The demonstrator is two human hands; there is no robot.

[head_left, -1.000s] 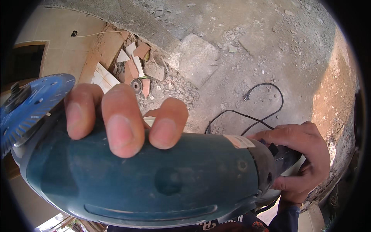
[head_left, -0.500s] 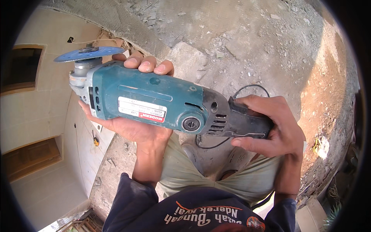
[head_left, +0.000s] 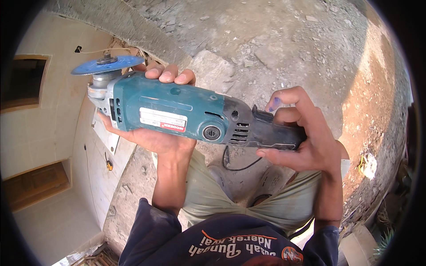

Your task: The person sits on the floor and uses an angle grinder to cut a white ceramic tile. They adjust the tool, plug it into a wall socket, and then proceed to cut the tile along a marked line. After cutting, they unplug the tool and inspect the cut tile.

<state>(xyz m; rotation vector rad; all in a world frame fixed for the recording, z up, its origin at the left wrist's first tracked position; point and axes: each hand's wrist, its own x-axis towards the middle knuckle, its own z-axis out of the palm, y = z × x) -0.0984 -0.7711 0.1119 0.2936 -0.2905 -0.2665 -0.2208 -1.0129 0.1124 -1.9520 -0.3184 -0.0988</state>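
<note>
A teal and black angle grinder (head_left: 177, 99) lies level across my view, held above my lap. My left hand (head_left: 159, 141) cradles its teal body from beneath, near the metal gear head (head_left: 100, 93), with the fingertips curling over the far side. A blue disc (head_left: 88, 67) is mounted on the upturned spindle at the left end. Around the black rear handle (head_left: 282, 135) my right hand (head_left: 319, 144) is closed, thumb along the near side. Its index finger is raised off the handle beside the black switch (head_left: 262, 114); a purple-blue mark shows on that finger.
A black cord (head_left: 242, 169) loops below the grinder near my feet. Rubble and broken concrete (head_left: 275, 48) cover the ground ahead. At left stands a pale wall (head_left: 33, 137) with wood-framed openings; a small orange and black item (head_left: 109, 165) is near it.
The grinder has tilted slightly, its handle end shifting left and up a little and the disc showing more of its face. My right index finger has lifted away from the switch.
</note>
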